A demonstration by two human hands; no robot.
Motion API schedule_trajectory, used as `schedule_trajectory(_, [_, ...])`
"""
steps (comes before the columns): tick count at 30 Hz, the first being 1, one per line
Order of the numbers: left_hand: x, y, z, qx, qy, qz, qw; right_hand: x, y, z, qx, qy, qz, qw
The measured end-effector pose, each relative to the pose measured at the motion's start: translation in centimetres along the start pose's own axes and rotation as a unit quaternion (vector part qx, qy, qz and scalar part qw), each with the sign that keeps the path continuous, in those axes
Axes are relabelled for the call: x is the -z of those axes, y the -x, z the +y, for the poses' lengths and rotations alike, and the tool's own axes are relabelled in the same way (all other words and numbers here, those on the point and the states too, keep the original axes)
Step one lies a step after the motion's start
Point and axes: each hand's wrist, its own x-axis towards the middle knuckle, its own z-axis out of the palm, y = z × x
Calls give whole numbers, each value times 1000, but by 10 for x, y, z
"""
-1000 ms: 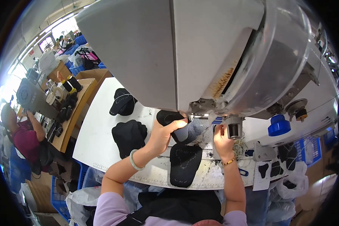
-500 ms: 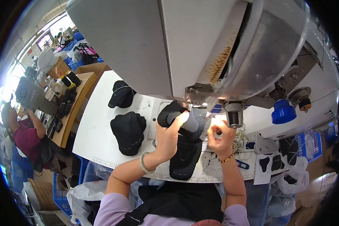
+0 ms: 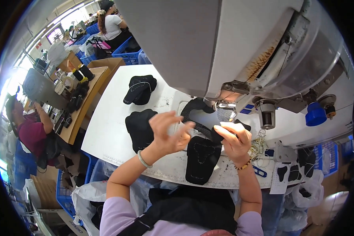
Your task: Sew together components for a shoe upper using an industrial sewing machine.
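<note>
A curved black fabric piece (image 3: 192, 115) arcs around the pale bed beneath the head of a sewing machine (image 3: 228, 99). At its near end, the fingertips of my right hand (image 3: 236, 142) are pinched together on the black fabric. My left hand (image 3: 170, 133) is raised off the piece to its left, fingers apart and slightly blurred, holding nothing. Closer to me, a flat black fabric piece (image 3: 202, 160) with pale stitching lies at the table's front edge. Partly behind my left hand rests a black fabric stack (image 3: 141, 129).
A tied black bundle (image 3: 140, 89) sits farther back on the white table (image 3: 106, 129). Loose thread (image 3: 260, 146) and a blue thread snipper (image 3: 259, 171) lie to the right. A blue knob (image 3: 316, 114) juts from the machine. A co-worker (image 3: 35, 129) sits at the left.
My left hand has let go of the black piece and moved left, its fingers spreading. My right hand has come onto the piece's near end. The whole view has shifted somewhat.
</note>
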Motion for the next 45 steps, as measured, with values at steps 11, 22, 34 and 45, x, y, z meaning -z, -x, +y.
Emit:
schedule_trajectory(11, [-14, -11, 6, -260, -157, 0, 953, 7, -4, 0, 42, 49, -21, 998])
schedule_trajectory(22, [-6, -43, 26, -237, -27, -173, 956, 24, -11, 20, 39, -10, -81, 996])
schedule_trajectory(34, [-12, -51, 26, -234, -16, -176, 956, 26, -5, 21, -35, 1, -103, 994])
schedule_trajectory(45, [-16, -55, 0, -208, 64, -217, 952, 19, -6, 9, -3, 66, -89, 994])
